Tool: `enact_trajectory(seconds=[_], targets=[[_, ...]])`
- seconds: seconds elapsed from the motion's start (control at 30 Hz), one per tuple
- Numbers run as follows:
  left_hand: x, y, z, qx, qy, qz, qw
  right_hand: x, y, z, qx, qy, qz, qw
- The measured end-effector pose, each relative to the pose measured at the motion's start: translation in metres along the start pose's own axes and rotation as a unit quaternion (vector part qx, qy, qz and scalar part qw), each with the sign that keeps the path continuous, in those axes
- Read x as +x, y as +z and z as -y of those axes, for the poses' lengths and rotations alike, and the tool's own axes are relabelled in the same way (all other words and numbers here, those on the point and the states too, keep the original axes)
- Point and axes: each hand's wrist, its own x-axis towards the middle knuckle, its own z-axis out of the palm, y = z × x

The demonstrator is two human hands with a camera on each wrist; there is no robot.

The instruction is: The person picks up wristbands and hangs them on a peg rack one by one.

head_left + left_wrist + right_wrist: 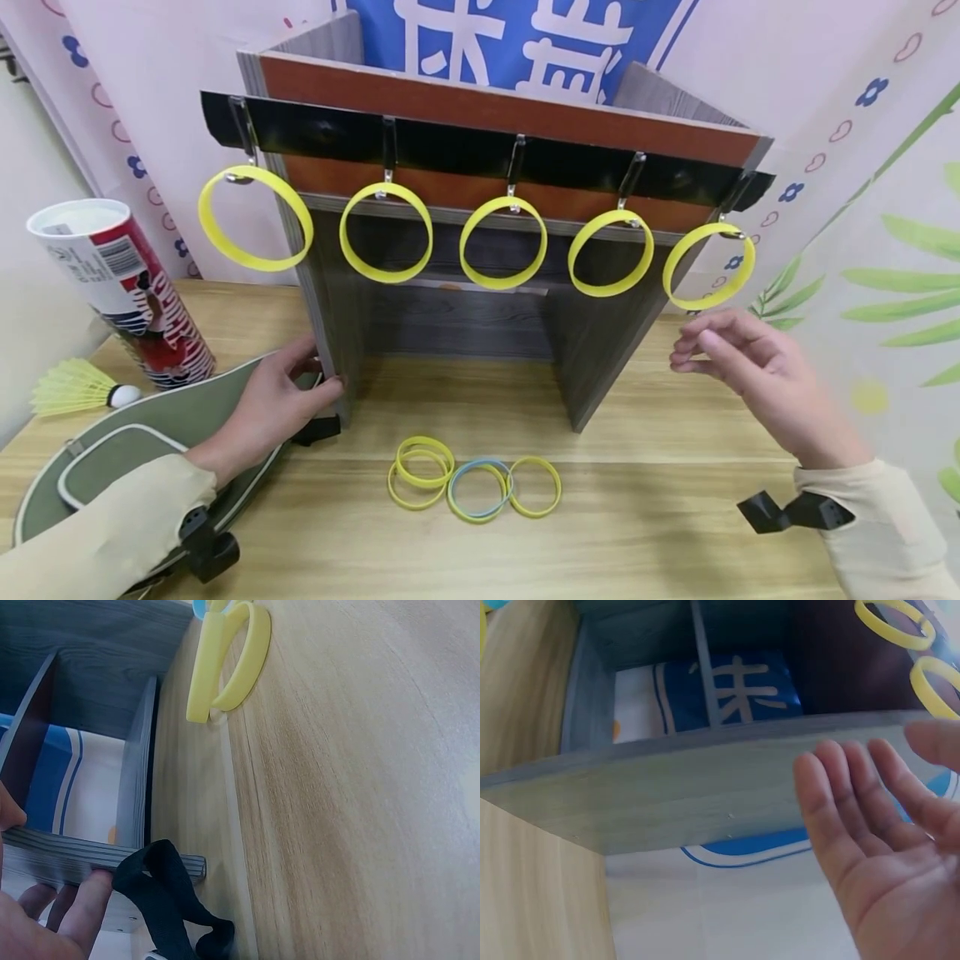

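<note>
A grey wooden shelf unit [330,275] stands on the table, with a black strip [450,150] of hooks across its red-brown front board. Several yellow wristbands [504,283] hang from the hooks in a row. My left hand [281,400] grips the shelf's left side panel low down, thumb on one face and fingers on the other, as the left wrist view shows too. Over at the right, my right hand [757,379] is held in the air just below the rightmost hanging wristband [708,305], fingers loosely bent and holding nothing. In the right wrist view its fingers overlap the right panel [690,795].
On the table before the shelf lie several yellow wristbands [557,483] and a blue one [480,461]. At left are a green racket bag [176,408] with a black strap [161,892], a shuttlecock [75,389] and a tall printed tube [142,292]. A patterned curtain hangs behind.
</note>
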Motion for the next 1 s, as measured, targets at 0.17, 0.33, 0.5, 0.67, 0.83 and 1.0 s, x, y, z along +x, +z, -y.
enact_trajectory(seconds=[0.17, 0.33, 0.5, 0.67, 0.83, 1.0], targets=[[0.0, 0.0, 0.001, 0.0, 0.003, -0.003, 1.0, -0.002, 0.019, -0.006, -0.074, 0.019, 0.067, 0.9948], [-0.001, 0.0, 0.002, 0.002, 0.01, -0.013, 0.9999, 0.0, 0.046, -0.022, -0.107, 0.038, 0.135, 0.9843], [-0.001, 0.001, 0.002, -0.001, 0.017, -0.016, 0.9997, 0.003, 0.067, -0.043, -0.098, 0.081, 0.178, 0.9757], [0.0, 0.002, 0.0, -0.001, 0.014, -0.014, 0.9998, 0.001, 0.083, -0.061, -0.138, 0.085, 0.187, 0.9689], [0.0, 0.002, 0.0, -0.002, 0.012, -0.011, 0.9999, -0.003, 0.097, -0.076, -0.212, 0.054, 0.186, 0.9579], [-0.002, 0.001, 0.001, -0.003, 0.004, -0.008, 1.0, -0.006, 0.112, -0.091, -0.28, 0.027, 0.211, 0.9362]])
